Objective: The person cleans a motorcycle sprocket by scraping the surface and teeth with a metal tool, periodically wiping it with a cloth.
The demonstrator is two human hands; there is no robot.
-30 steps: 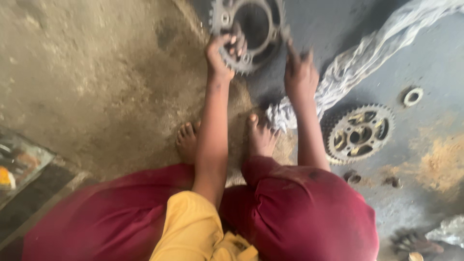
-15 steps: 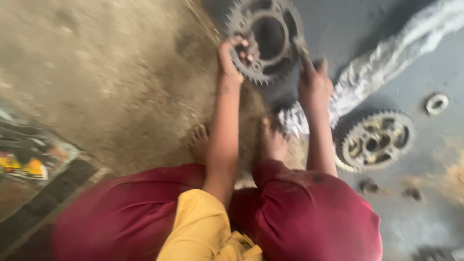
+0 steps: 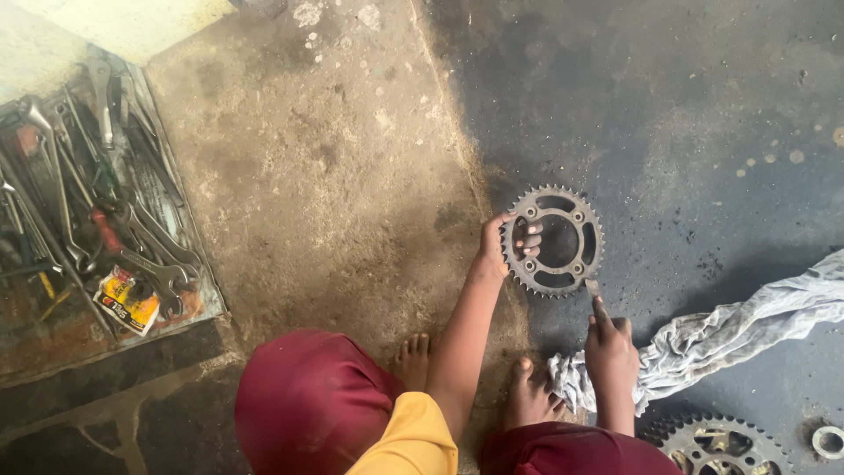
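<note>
Sprocket (image 3: 553, 242) lies flat on the dark floor ahead of your feet. Your left hand (image 3: 501, 246) clamps its toothed rim, fingers through the centre. Your right hand (image 3: 608, 350) grips a small tool (image 3: 593, 290) touching the lower teeth, beside the grey rag (image 3: 730, 330).

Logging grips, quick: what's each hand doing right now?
Left hand: closed on the sprocket, fingers through its opening.
Right hand: gripping a small tool at the sprocket's rim.
</note>
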